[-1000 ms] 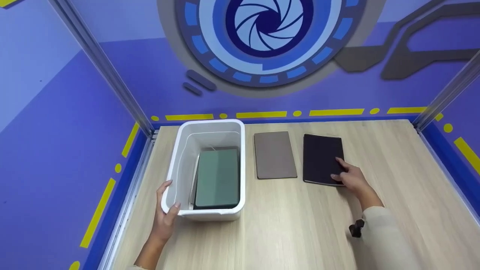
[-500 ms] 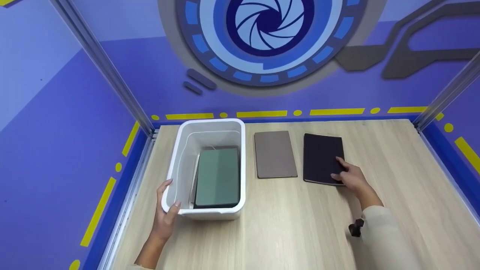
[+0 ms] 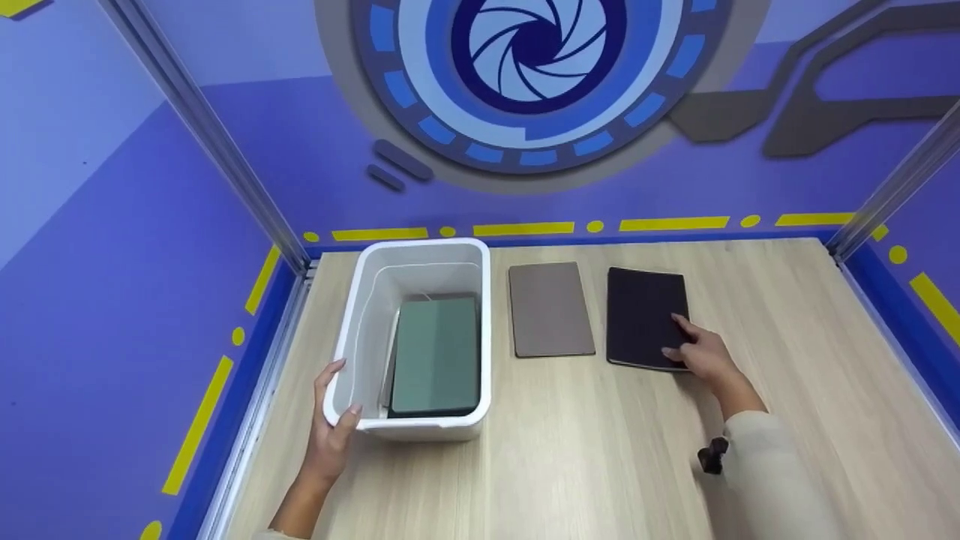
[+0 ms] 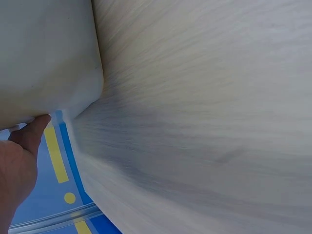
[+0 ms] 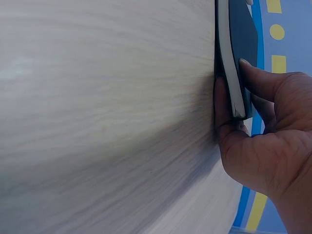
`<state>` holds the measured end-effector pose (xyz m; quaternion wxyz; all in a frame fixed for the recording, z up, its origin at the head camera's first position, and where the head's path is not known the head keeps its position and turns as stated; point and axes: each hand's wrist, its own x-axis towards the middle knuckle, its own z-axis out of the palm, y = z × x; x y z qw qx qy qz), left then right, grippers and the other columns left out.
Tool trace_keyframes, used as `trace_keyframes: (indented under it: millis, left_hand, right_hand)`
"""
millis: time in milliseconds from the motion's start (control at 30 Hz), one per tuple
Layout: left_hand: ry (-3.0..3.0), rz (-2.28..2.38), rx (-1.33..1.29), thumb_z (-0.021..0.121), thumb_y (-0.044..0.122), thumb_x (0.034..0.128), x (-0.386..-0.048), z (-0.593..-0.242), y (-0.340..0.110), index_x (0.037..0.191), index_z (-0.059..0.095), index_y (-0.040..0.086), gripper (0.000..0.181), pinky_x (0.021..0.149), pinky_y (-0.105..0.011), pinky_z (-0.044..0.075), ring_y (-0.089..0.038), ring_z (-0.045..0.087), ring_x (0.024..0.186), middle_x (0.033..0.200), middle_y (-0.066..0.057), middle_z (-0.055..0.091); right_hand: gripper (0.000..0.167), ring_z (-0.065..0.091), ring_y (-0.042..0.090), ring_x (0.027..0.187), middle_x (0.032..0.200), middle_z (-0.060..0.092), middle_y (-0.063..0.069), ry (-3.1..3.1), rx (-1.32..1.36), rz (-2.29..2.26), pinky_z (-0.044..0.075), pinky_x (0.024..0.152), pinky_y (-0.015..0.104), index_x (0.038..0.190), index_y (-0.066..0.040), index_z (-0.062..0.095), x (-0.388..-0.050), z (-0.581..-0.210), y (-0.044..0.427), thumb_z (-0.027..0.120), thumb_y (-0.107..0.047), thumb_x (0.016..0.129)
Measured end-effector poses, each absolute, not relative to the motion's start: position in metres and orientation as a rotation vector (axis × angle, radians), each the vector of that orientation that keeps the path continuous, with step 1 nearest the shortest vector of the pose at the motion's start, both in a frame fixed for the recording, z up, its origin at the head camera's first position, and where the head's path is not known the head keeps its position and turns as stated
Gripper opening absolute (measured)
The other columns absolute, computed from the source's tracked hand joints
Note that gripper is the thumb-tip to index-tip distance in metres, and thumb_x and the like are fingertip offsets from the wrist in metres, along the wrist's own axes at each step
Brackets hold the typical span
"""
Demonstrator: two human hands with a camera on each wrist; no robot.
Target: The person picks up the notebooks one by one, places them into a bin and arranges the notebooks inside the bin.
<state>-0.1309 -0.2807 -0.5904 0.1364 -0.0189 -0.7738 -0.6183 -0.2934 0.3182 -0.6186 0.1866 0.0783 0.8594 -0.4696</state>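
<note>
At the lower right corner of a black notebook (image 3: pixel 641 311), my right hand (image 3: pixel 706 357) pinches its edge. In the right wrist view, the thumb lies on the notebook's cover (image 5: pixel 243 39) and other fingers curl round the edge, with the pale page block showing between the covers. My left hand (image 3: pixel 330 439) holds the near left corner of a white plastic bin (image 3: pixel 486 337) by its rim. Inside the bin a green book (image 3: pixel 435 356) lies on top of other items, mostly hidden beneath it. A taupe notebook (image 3: pixel 551 310) lies flat between the bin and the black notebook.
The wooden tabletop (image 3: pixel 570 457) carries all of these. Blue printed panels (image 3: pixel 247 157) enclose it at the back and sides, with metal posts (image 3: pixel 217 142) at the corners. A small black object (image 3: pixel 712 455) sits by the right sleeve.
</note>
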Motion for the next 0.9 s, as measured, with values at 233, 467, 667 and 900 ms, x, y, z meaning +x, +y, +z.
trace_keyframes:
  millis: [233, 467, 667, 900]
  left_hand:
    - [-2.224, -1.784, -0.083, 0.052, 0.005, 0.096, -0.1317, -0.5924, -0.2815, 0.163, 0.028, 0.004, 0.07, 0.103, -0.021, 0.044, -0.018, 0.054, 0.126, 0.153, -0.004, 0.041]
    - [-2.217, -1.776, -0.088, 0.052, 0.006, 0.0958, -0.1313, -0.5927, -0.2804, 0.162, 0.029, 0.003, 0.07, 0.107, -0.018, 0.039, -0.012, 0.05, 0.133, 0.158, -0.002, 0.038]
    - [-2.192, -1.791, -0.089, 0.052, 0.006, 0.0946, -0.1322, -0.5918, -0.2802, 0.162, 0.031, 0.002, 0.07, 0.11, -0.017, 0.036, -0.012, 0.047, 0.136, 0.157, 0.003, 0.039]
    - [-2.2, -1.792, -0.094, 0.052, 0.007, 0.0947, -0.1319, -0.5931, -0.2799, 0.162, 0.03, 0.004, 0.071, 0.109, -0.019, 0.037, -0.013, 0.048, 0.136, 0.157, 0.0, 0.039]
  right_hand:
    - [0.084, -0.003, 0.052, 0.164, 0.176, -0.001, 0.029, 2.414, 0.232, -1.339, 0.008, 0.133, 0.063, 0.172, -0.015, 0.01, -0.2919, -0.618, 0.3183, 0.06, -0.011, 0.104]
    - [0.085, -0.003, 0.052, 0.164, 0.176, -0.002, 0.029, 2.407, 0.24, -1.345, 0.009, 0.133, 0.063, 0.172, -0.015, 0.01, -0.291, -0.6181, 0.3183, 0.06, -0.01, 0.103]
    - [0.085, -0.003, 0.052, 0.164, 0.177, -0.003, 0.027, 2.41, 0.241, -1.317, 0.008, 0.133, 0.063, 0.172, -0.016, 0.008, -0.2924, -0.6183, 0.3184, 0.058, -0.011, 0.104]
    - [0.084, -0.004, 0.051, 0.164, 0.177, -0.002, 0.027, 2.412, 0.246, -1.315, 0.007, 0.133, 0.063, 0.172, -0.015, 0.009, -0.2927, -0.6169, 0.3184, 0.059, -0.011, 0.104]
